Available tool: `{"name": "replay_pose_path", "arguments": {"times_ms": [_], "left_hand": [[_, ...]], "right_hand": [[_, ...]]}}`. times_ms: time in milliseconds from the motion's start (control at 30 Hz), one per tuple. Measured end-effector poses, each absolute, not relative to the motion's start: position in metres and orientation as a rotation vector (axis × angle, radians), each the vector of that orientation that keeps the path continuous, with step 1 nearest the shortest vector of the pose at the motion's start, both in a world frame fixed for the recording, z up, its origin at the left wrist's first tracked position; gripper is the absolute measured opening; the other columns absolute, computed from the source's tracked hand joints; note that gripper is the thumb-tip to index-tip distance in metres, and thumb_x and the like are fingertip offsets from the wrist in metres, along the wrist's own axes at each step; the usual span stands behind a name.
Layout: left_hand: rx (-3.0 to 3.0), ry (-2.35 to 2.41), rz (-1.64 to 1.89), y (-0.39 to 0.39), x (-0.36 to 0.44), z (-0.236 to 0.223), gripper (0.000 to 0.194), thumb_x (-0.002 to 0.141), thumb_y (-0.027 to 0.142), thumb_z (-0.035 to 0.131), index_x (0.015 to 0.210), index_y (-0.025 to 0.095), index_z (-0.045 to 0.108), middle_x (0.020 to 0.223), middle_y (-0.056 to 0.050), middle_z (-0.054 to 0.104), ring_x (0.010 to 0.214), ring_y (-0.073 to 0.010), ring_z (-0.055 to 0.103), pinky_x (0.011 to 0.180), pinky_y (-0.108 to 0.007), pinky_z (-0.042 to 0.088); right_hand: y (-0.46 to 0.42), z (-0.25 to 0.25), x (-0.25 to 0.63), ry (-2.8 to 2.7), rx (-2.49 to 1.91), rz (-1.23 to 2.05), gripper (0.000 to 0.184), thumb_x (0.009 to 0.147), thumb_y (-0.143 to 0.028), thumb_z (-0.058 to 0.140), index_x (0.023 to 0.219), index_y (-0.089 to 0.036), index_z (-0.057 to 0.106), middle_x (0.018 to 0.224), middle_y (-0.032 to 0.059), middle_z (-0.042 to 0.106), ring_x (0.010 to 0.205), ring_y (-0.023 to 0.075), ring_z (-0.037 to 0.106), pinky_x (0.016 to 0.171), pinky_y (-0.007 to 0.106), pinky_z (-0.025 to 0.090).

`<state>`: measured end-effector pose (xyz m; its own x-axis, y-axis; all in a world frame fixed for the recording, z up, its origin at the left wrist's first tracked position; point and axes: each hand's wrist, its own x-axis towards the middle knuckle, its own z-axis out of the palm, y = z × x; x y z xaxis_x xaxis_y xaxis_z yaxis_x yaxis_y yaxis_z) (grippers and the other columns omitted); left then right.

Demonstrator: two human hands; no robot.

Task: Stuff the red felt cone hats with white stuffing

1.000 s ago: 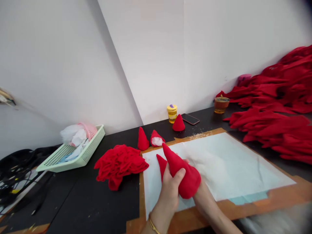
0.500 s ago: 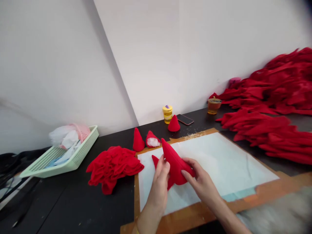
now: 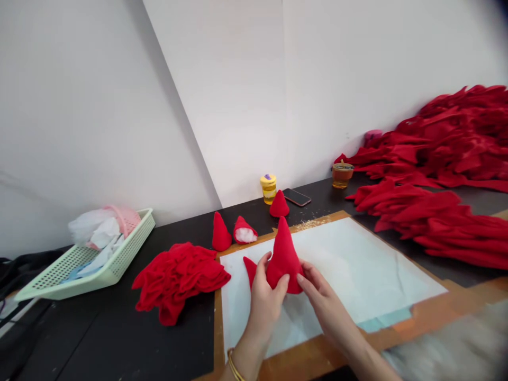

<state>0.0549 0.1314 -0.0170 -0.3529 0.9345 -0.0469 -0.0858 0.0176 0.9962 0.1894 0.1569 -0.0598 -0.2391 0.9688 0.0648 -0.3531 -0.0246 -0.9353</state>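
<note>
Between my two hands is a red felt cone (image 3: 283, 254), held upright with its tip pointing away. My left hand (image 3: 266, 293) grips its left side, thumb on the front. My right hand (image 3: 317, 288) closes on the lower right edge, thumb also on the front. Behind my left hand a flat red felt piece (image 3: 249, 269) lies partly hidden on the white sheet (image 3: 357, 264). Farther back stand a red cone (image 3: 221, 233) and another red cone (image 3: 279, 205). Beside the first, a cone (image 3: 245, 232) lies tipped with white stuffing showing in its opening.
A pile of red felt pieces (image 3: 180, 278) lies left of the sheet. Larger red heaps (image 3: 444, 137) fill the right. A yellow-lidded cup (image 3: 269, 189), a phone (image 3: 297, 197) and an amber cup (image 3: 342, 174) stand at the back. A green basket (image 3: 115, 270) sits far left.
The cone in my hands has turned from leaning left to upright. My left thumb has moved onto its front. The whole view has shifted slightly.
</note>
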Motion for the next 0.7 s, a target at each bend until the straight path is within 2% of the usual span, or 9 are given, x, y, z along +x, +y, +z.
{"name": "replay_pose_path", "arguments": {"times_ms": [167,233,300,400,467,533,567,633,700], "left_hand": [[1.008,1.476,1.49,0.13,0.039,-0.016,0.071,0.069,0.024,0.084,0.135,0.021,0.059,0.133,-0.015,0.061,0.13,-0.0342,0.056,0.115,-0.048,0.041],[1.023,1.47,1.46,0.128,0.038,-0.015,0.069,0.071,0.028,0.084,0.135,0.021,0.059,0.133,-0.015,0.062,0.126,-0.0343,0.058,0.113,-0.048,0.043],[1.029,1.444,1.449,0.127,0.041,-0.014,0.067,0.074,0.033,0.083,0.135,0.021,0.06,0.135,-0.016,0.061,0.128,-0.0346,0.057,0.114,-0.048,0.042],[1.058,1.443,1.44,0.124,0.048,-0.011,0.067,0.082,0.042,0.076,0.142,0.022,0.054,0.145,-0.014,0.055,0.137,-0.0334,0.05,0.118,-0.047,0.039],[1.074,1.437,1.436,0.12,0.053,-0.007,0.065,0.087,0.046,0.07,0.145,0.023,0.051,0.151,-0.012,0.05,0.141,-0.0313,0.046,0.119,-0.045,0.038],[1.085,1.376,1.432,0.114,0.057,-0.001,0.061,0.089,0.047,0.068,0.143,0.024,0.054,0.152,-0.011,0.049,0.141,-0.0305,0.047,0.119,-0.041,0.039],[1.088,1.338,1.427,0.111,0.058,0.001,0.059,0.088,0.047,0.069,0.141,0.024,0.057,0.149,-0.011,0.052,0.137,-0.0311,0.05,0.117,-0.041,0.041],[1.078,1.283,1.436,0.108,0.062,0.003,0.059,0.083,0.044,0.076,0.136,0.023,0.063,0.141,-0.013,0.059,0.127,-0.0324,0.057,0.11,-0.04,0.047],[0.991,1.239,1.512,0.11,0.066,0.0,0.059,0.077,0.04,0.082,0.131,0.022,0.065,0.136,-0.014,0.061,0.123,-0.032,0.059,0.107,-0.039,0.05]], "right_hand": [[0.17,-0.053,0.215,-1.401,-0.995,1.062,0.05,0.092,-0.058,0.062,0.129,-0.024,0.059,0.133,0.0132,0.06,0.112,0.0276,0.063,0.092,0.042,0.057],[0.173,-0.047,0.22,-1.432,-0.934,1.088,0.051,0.094,-0.054,0.061,0.135,-0.025,0.052,0.14,0.0139,0.056,0.113,0.026,0.063,0.089,0.041,0.059],[0.171,-0.043,0.218,-1.446,-0.846,1.205,0.061,0.095,-0.051,0.061,0.147,-0.027,0.04,0.149,0.0161,0.05,0.112,0.0256,0.064,0.088,0.042,0.061],[0.162,-0.042,0.208,-1.565,-0.776,1.211,0.08,0.09,-0.045,0.07,0.158,-0.029,0.031,0.16,0.0171,0.036,0.126,0.03,0.06,0.093,0.045,0.06],[0.157,-0.045,0.202,-1.691,-0.786,1.017,0.077,0.086,-0.037,0.075,0.155,-0.031,0.042,0.166,0.0124,0.028,0.141,0.0335,0.047,0.106,0.048,0.053],[0.156,-0.05,0.198,-1.699,-0.818,0.868,0.056,0.089,-0.032,0.07,0.143,-0.03,0.057,0.164,0.0092,0.033,0.146,0.0326,0.041,0.114,0.048,0.045],[0.157,-0.053,0.198,-1.639,-0.83,0.865,0.046,0.091,-0.031,0.066,0.137,-0.028,0.061,0.16,0.0096,0.039,0.144,0.0312,0.044,0.114,0.046,0.045],[0.16,-0.059,0.197,-1.466,-0.835,0.974,0.038,0.096,-0.035,0.06,0.133,-0.026,0.06,0.149,0.0118,0.052,0.132,0.0283,0.057,0.107,0.041,0.052],[0.16,-0.063,0.194,-1.327,-0.814,1.087,0.039,0.097,-0.04,0.06,0.133,-0.025,0.056,0.139,0.0118,0.058,0.119,0.0258,0.065,0.099,0.036,0.057]]}}
